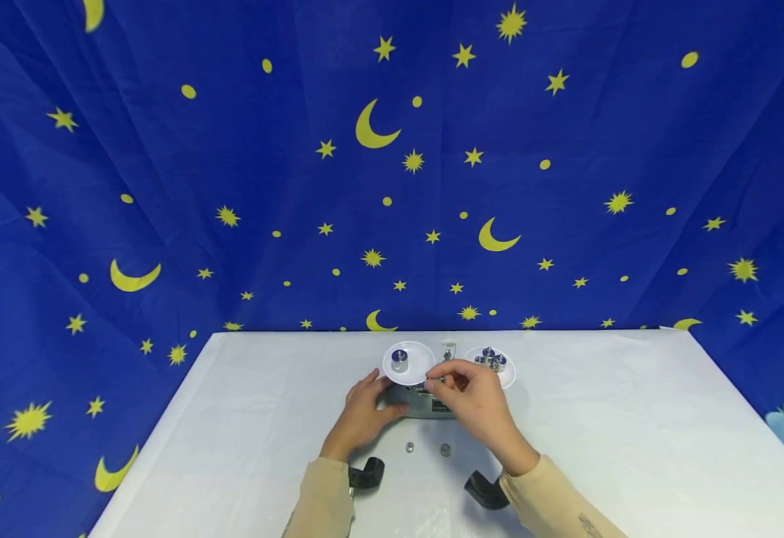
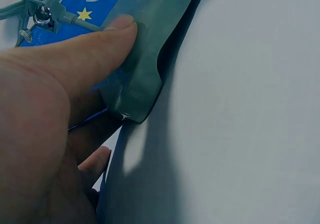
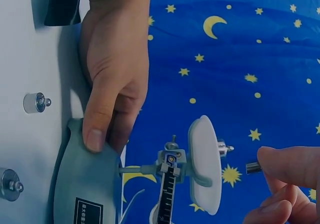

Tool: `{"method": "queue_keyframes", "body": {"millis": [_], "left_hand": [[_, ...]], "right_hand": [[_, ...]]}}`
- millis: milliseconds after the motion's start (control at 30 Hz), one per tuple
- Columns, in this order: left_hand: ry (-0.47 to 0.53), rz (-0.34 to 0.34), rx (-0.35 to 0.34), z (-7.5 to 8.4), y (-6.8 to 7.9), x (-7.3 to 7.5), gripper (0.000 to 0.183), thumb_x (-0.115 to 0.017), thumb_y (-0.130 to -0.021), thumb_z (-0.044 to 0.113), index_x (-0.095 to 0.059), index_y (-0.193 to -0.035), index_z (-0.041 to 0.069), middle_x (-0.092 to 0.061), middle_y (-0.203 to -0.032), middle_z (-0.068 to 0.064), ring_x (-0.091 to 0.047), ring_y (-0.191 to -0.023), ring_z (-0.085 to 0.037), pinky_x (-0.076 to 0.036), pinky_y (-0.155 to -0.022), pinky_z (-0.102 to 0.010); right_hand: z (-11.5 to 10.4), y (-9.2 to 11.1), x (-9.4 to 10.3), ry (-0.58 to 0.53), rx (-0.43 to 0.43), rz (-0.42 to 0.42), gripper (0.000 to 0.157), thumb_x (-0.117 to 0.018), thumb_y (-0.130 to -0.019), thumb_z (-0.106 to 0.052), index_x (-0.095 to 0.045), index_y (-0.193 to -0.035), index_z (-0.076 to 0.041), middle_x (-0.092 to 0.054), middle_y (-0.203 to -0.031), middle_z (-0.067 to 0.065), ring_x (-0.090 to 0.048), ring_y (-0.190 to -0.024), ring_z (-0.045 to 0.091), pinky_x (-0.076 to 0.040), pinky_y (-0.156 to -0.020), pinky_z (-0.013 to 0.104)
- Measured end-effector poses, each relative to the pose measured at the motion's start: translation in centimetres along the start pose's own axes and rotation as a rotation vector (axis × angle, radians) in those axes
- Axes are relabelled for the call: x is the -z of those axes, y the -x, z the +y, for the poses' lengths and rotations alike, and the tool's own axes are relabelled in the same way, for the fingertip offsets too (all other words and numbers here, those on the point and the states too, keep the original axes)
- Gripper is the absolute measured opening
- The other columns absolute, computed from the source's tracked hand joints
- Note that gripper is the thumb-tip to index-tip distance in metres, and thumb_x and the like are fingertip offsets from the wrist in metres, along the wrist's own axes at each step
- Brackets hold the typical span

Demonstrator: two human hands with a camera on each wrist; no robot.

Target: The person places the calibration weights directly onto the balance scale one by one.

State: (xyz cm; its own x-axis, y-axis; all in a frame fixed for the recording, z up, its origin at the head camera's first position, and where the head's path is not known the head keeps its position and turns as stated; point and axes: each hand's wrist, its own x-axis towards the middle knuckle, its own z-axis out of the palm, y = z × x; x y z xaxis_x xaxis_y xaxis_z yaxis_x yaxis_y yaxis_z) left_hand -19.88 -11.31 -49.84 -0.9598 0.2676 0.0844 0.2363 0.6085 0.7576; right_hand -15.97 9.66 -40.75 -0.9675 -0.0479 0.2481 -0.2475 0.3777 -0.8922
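Observation:
A green-grey balance scale point(image 1: 418, 406) with two white pans stands on the table. My left hand point(image 1: 363, 412) grips the left end of its base, thumb on the front face and fingers behind, as the left wrist view shows. My right hand point(image 1: 477, 400) pinches a small metal weight point(image 3: 253, 168) between thumb and fingertips, near the left pan point(image 1: 421, 366) and apart from it. One larger metal weight point(image 1: 400, 362) stands on that pan. Several metal weights point(image 1: 489, 357) sit on the right pan point(image 1: 509, 378), partly behind my right hand.
Two loose weights, a smaller one point(image 1: 409, 447) and a larger one point(image 1: 445, 450), stand on the white table point(image 1: 634, 426) in front of the scale. Black wrist mounts point(image 1: 487, 491) stick out near both wrists. A blue star-patterned cloth point(image 1: 284, 187) hangs behind the table.

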Motion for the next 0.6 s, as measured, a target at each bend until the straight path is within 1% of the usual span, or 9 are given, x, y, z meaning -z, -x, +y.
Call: {"method": "queue_keyframes", "body": {"millis": [100, 233, 367, 467, 600], "left_hand": [[0.002, 0.001, 0.002, -0.1, 0.0, 0.0, 0.064, -0.075, -0.089, 0.037, -0.056, -0.143, 0.008, -0.051, -0.150, -0.013, -0.029, -0.148, -0.038, -0.018, -0.119, -0.065], [-0.003, 0.008, -0.013, -0.1, 0.0, -0.1, 0.064, -0.075, -0.089, 0.035, -0.056, -0.143, 0.006, -0.051, -0.149, -0.015, -0.031, -0.146, -0.040, -0.020, -0.117, -0.066], [-0.005, 0.007, -0.002, -0.1, 0.0, -0.1, 0.064, -0.075, -0.089, 0.035, -0.055, -0.143, 0.007, -0.050, -0.150, -0.015, -0.030, -0.147, -0.040, -0.021, -0.117, -0.067], [-0.006, 0.001, 0.011, 0.0, 0.0, 0.0, 0.064, -0.075, -0.089, 0.036, -0.055, -0.144, 0.009, -0.050, -0.151, -0.014, -0.030, -0.147, -0.038, -0.020, -0.118, -0.065], [-0.009, 0.004, -0.016, 0.0, 0.0, 0.0, 0.063, -0.076, -0.089, 0.034, -0.056, -0.143, 0.006, -0.051, -0.149, -0.015, -0.031, -0.146, -0.040, -0.019, -0.118, -0.065]], "right_hand": [[0.0, -0.2, -0.5, 0.012, 0.016, 0.008, 0.008, -0.080, -0.082, -0.004, -0.078, -0.087, -0.010, -0.052, -0.065, -0.003, -0.046, -0.059, 0.011, -0.035, -0.049, 0.019], [-0.1, -0.5, -1.0, 0.032, 0.029, 0.014, 0.009, -0.080, -0.082, -0.005, -0.078, -0.087, -0.011, -0.052, -0.064, -0.003, -0.045, -0.056, 0.010, -0.034, -0.046, 0.019], [-0.2, -0.7, -1.5, 0.045, 0.039, 0.023, 0.009, -0.080, -0.082, -0.005, -0.077, -0.086, -0.012, -0.052, -0.064, -0.004, -0.045, -0.055, 0.011, -0.034, -0.046, 0.019], [-0.3, -0.8, -1.9, 0.043, 0.049, 0.033, 0.008, -0.081, -0.082, -0.005, -0.077, -0.085, -0.012, -0.052, -0.064, -0.004, -0.046, -0.057, 0.011, -0.036, -0.048, 0.019], [-0.3, -0.9, -2.3, 0.057, 0.062, 0.045, 0.008, -0.081, -0.081, -0.006, -0.077, -0.085, -0.012, -0.052, -0.065, -0.006, -0.047, -0.057, 0.010, -0.037, -0.049, 0.019]]}}
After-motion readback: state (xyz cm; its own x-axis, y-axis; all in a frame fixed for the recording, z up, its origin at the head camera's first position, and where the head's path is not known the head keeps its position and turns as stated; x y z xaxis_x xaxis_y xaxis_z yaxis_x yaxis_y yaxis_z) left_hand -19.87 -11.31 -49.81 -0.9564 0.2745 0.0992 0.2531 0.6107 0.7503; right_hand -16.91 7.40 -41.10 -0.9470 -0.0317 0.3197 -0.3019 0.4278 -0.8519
